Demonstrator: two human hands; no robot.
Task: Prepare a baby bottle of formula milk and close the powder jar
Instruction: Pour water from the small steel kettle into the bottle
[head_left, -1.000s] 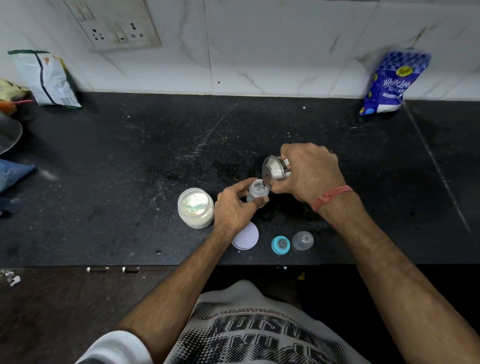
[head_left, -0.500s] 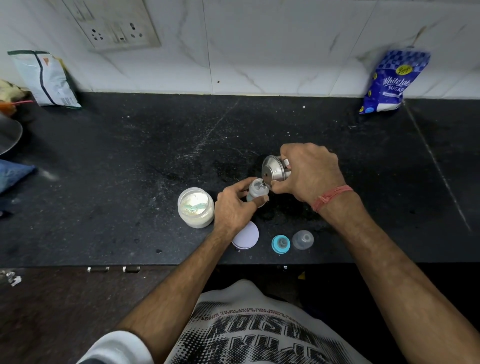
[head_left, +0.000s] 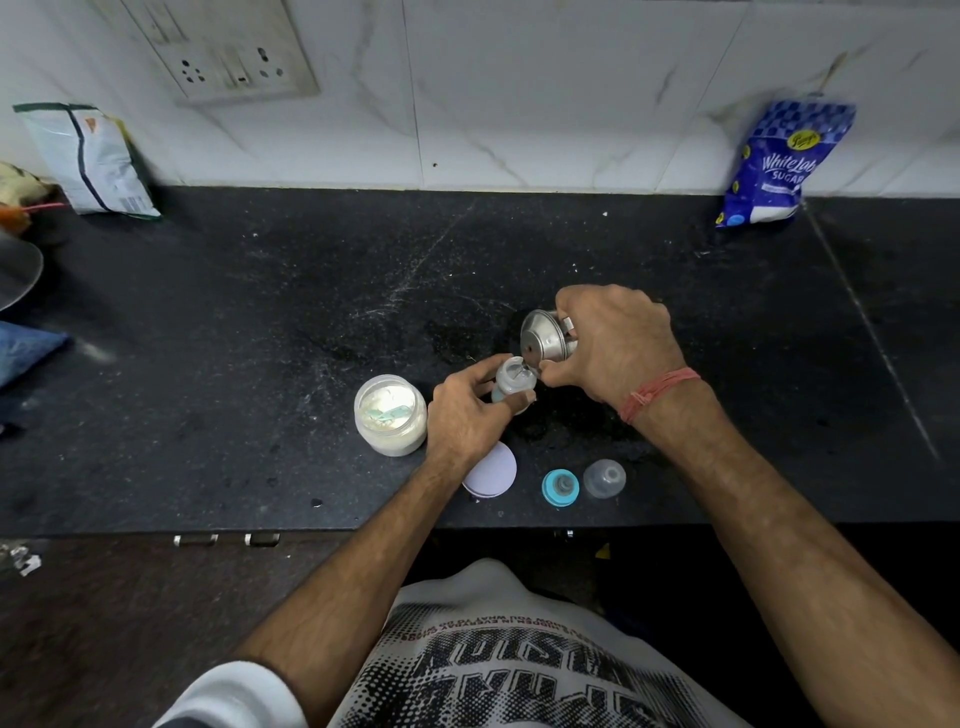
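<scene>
Head view shows our left hand (head_left: 462, 410) curled around the small baby bottle (head_left: 511, 382), holding it upright on the black counter (head_left: 260, 322), while our right hand (head_left: 615, 345) grips a steel cup (head_left: 543, 335) tipped sideways, its rim at the bottle's mouth. Compared with a second ago almost nothing has shifted: the cup keeps the same tilt, so we judge the pour is still running and the bottle is not yet filled. Left of the bottle the powder jar (head_left: 390, 414) stands open, a scoop inside. Its lilac lid (head_left: 491, 470) lies near us, with the blue teat ring (head_left: 560, 487) and clear cap (head_left: 604, 478) to the right.
</scene>
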